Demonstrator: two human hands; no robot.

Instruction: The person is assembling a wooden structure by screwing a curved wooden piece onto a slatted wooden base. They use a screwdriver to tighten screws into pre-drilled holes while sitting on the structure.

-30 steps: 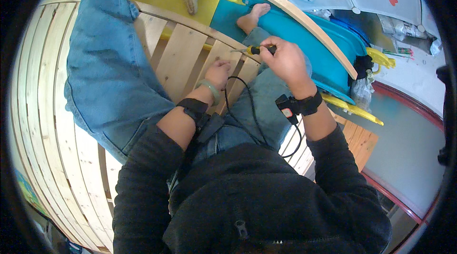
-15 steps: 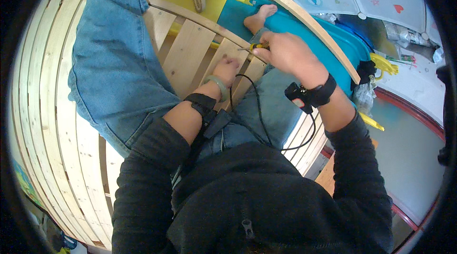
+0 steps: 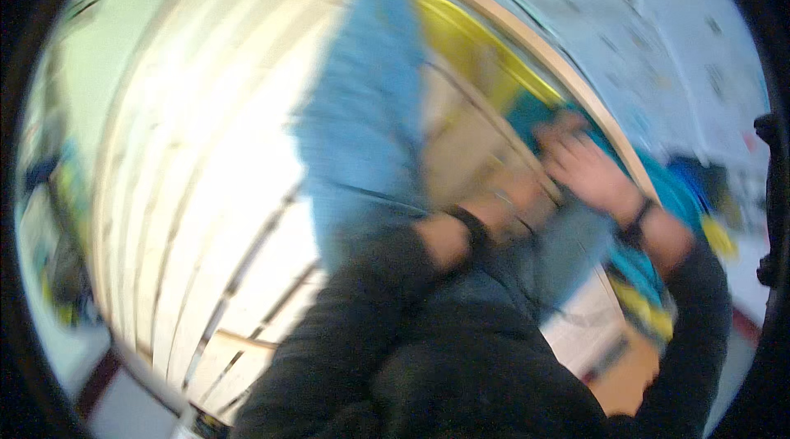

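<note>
With the right hand (image 3: 583, 171), reaching toward the edge rail (image 3: 492, 116) of a slatted wooden platform (image 3: 239, 167), fingers pointing to the upper left and looking partly extended; being unable to tell, through the blur, whether open or gripping anything. With the left hand (image 3: 527, 196), reaching toward the same rail, lower and to the left of the right one; again being unable to tell whether closed, or whether touching the wood.

Sitting on the platform, with slats (image 3: 461, 147) running in their long axis from upper right to lower left, roughly crosswise to the rail. Slanting the rail itself from upper left down to the right, toward the right knee. Lying broad, pale and brightly lit to the left of a denim leg (image 3: 362, 102), with dark gaps between the boards.

Beyond the rail, showing yellow plastic (image 3: 461, 36) and turquoise plastic (image 3: 675, 192), with a bare foot (image 3: 568, 120) near the right hand. Curving past these, a long pale board (image 3: 568, 69); behind it, rising as light panels (image 3: 658, 52) with smeared dark marks. Past the platform's left edge, standing as a pale greenish wall (image 3: 107, 102).
</note>
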